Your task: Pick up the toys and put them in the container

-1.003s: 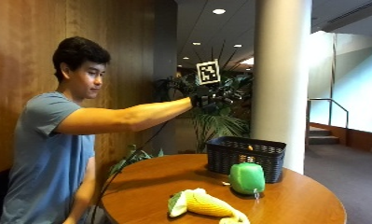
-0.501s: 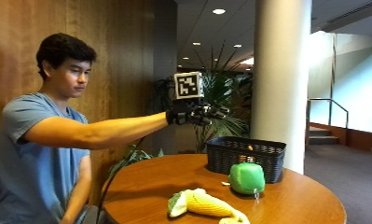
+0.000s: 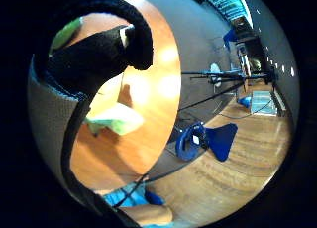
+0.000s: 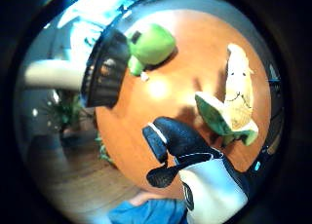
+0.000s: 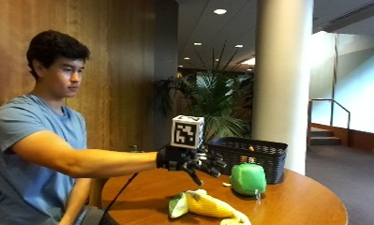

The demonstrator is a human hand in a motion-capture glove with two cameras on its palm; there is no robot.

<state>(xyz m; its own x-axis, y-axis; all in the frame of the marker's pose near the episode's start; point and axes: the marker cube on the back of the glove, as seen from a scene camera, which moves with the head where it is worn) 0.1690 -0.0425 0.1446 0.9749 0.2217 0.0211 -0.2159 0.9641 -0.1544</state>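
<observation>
In the outside view my gloved right hand (image 5: pixel 190 161) hovers above the round wooden table (image 5: pixel 299 206), fingers spread and relaxed, holding nothing. Just below it lies a yellow corn toy (image 5: pixel 202 206) with a green husk. A green plush toy (image 5: pixel 248 179) stands against the front of the black basket (image 5: pixel 249 153). The thumb side palm view looks down on the corn toy (image 4: pixel 237 95), the green toy (image 4: pixel 152 45) and the basket (image 4: pixel 104 68), with a gloved finger (image 4: pixel 178 139) in front. In the little finger side view a gloved finger (image 3: pixel 94 59) partly covers the corn toy's husk (image 3: pixel 114 120).
A white pillar (image 5: pixel 283 70) and a potted palm (image 5: pixel 205 103) stand behind the table. A blue chair (image 3: pixel 205 141) and a tripod sit on the floor beside the table. Bare tabletop (image 4: pixel 161 87) lies between the corn and the basket.
My right hand has dropped from head height near the basket, moving down and back toward the person. It now hangs just above the corn toy. The toys and basket have not moved.
</observation>
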